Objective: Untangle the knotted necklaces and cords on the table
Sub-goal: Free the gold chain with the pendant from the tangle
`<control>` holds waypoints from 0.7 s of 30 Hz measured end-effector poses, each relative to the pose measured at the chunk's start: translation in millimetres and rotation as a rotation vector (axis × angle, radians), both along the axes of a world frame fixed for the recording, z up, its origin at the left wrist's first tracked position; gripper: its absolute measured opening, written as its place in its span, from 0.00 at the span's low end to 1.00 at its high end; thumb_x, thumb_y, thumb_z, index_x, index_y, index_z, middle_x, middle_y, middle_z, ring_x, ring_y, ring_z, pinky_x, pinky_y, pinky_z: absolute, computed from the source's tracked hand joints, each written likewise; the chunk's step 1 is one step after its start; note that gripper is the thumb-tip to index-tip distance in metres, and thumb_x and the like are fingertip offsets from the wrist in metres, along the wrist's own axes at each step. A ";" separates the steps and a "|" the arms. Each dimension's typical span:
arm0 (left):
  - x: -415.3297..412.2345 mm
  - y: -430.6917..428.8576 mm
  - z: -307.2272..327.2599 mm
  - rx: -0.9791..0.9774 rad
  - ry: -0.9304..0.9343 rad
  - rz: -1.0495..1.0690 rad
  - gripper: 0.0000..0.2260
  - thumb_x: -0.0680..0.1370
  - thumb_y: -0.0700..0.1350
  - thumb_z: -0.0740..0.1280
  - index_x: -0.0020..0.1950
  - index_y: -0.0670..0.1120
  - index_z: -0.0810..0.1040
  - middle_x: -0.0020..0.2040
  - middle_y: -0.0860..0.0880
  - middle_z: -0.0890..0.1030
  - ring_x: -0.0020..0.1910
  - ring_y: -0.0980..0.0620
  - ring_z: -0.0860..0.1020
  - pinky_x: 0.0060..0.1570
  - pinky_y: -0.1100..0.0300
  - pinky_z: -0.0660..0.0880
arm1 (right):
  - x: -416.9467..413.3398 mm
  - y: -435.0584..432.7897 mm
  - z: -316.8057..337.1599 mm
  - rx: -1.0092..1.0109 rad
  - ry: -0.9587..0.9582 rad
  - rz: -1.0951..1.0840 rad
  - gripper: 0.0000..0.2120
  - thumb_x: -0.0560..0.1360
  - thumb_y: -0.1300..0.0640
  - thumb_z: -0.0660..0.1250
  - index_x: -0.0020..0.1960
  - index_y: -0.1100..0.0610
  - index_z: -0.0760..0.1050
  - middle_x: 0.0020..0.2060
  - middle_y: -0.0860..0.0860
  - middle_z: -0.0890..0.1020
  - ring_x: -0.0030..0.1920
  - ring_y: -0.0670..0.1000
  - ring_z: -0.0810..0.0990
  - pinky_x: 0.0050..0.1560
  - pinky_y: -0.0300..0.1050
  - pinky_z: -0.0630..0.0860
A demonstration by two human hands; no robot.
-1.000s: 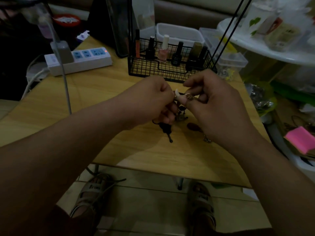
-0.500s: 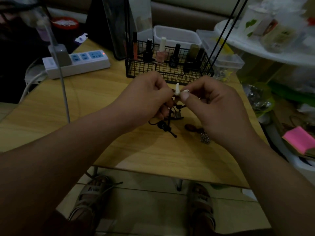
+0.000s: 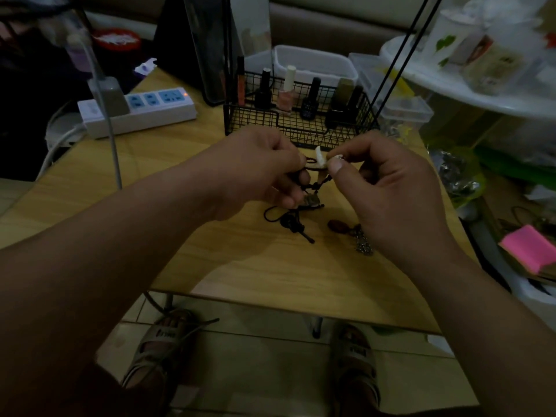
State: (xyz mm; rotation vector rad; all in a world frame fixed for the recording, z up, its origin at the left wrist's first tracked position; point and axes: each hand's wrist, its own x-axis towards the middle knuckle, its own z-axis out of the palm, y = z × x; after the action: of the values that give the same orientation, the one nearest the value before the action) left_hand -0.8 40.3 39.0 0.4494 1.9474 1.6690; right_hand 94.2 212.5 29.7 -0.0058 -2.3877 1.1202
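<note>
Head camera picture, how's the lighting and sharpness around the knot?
Head view: dim and underexposed; the dark cords between the left hand and right hand blur into one mass; only the white pendant reads clearly; wide-angle distortion bends the edges.

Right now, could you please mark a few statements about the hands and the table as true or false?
1. Both the left hand and the right hand pinch the tangled cords above the table. True.
2. A white pendant shows between the hands. True.
3. The power strip lies right of the wire basket. False: it lies to its left.
4. The wire basket holds necklaces. False: it holds nail polish bottles.
</note>
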 end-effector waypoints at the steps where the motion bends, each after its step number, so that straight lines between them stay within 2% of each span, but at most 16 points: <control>1: 0.0 -0.4 -0.1 0.001 -0.001 0.004 0.02 0.84 0.38 0.65 0.52 0.39 0.75 0.41 0.43 0.84 0.35 0.49 0.82 0.35 0.60 0.79 | -0.1 -0.6 0.5 0.020 0.003 0.002 0.02 0.80 0.56 0.70 0.49 0.52 0.82 0.33 0.47 0.77 0.32 0.46 0.71 0.31 0.31 0.65; 5: 0.8 1.3 -4.0 -0.012 0.062 0.025 0.02 0.81 0.35 0.67 0.51 0.40 0.76 0.38 0.43 0.83 0.33 0.48 0.82 0.32 0.58 0.78 | -1.0 -3.2 2.0 0.061 0.006 0.024 0.02 0.80 0.57 0.71 0.48 0.54 0.81 0.31 0.44 0.74 0.31 0.45 0.71 0.31 0.31 0.64; 10: -1.4 -5.6 3.7 -0.032 0.002 -0.091 0.03 0.83 0.38 0.66 0.51 0.40 0.79 0.39 0.44 0.83 0.35 0.48 0.82 0.33 0.59 0.79 | 0.6 -0.3 5.3 0.008 0.000 0.064 0.02 0.80 0.58 0.71 0.48 0.54 0.82 0.32 0.44 0.75 0.32 0.44 0.70 0.33 0.31 0.65; 14: 0.9 -7.9 4.6 -0.220 0.180 -0.139 0.06 0.84 0.40 0.65 0.52 0.39 0.81 0.39 0.44 0.85 0.36 0.46 0.86 0.37 0.53 0.85 | 1.4 -2.8 1.9 0.083 -0.012 0.085 0.03 0.80 0.58 0.71 0.47 0.53 0.81 0.31 0.40 0.75 0.31 0.45 0.71 0.32 0.31 0.65; 16: 0.5 -8.7 4.4 -0.240 0.223 -0.138 0.07 0.85 0.41 0.65 0.52 0.40 0.81 0.40 0.44 0.85 0.36 0.46 0.86 0.39 0.53 0.85 | 0.6 -1.4 2.1 0.073 -0.018 0.087 0.03 0.80 0.58 0.71 0.47 0.53 0.81 0.31 0.42 0.75 0.31 0.45 0.71 0.31 0.31 0.65; 18: -2.8 -11.6 5.5 -0.202 0.190 -0.136 0.08 0.85 0.42 0.64 0.51 0.42 0.80 0.40 0.45 0.85 0.36 0.47 0.85 0.37 0.55 0.83 | -0.7 2.1 4.1 0.017 -0.030 0.090 0.02 0.80 0.56 0.71 0.49 0.52 0.82 0.34 0.47 0.78 0.32 0.49 0.73 0.32 0.36 0.69; 20: -7.0 -14.3 7.3 -0.107 0.078 -0.145 0.08 0.85 0.42 0.63 0.50 0.42 0.80 0.40 0.46 0.84 0.37 0.49 0.83 0.36 0.58 0.80 | -2.4 6.4 6.4 -0.063 -0.031 0.106 0.02 0.80 0.56 0.71 0.51 0.51 0.82 0.40 0.48 0.82 0.39 0.54 0.79 0.37 0.47 0.77; 21: -8.3 -15.1 8.3 -0.048 0.012 -0.154 0.08 0.85 0.42 0.63 0.50 0.43 0.80 0.40 0.47 0.83 0.37 0.50 0.82 0.35 0.59 0.79 | -3.2 8.2 7.0 -0.113 -0.029 0.114 0.02 0.80 0.57 0.71 0.51 0.51 0.82 0.42 0.48 0.83 0.40 0.52 0.80 0.38 0.48 0.77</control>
State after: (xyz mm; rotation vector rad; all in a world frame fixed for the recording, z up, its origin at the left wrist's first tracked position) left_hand -9.1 25.2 47.3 0.5768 1.9053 1.5231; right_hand 91.0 220.7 36.7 0.0766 -2.3722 1.3151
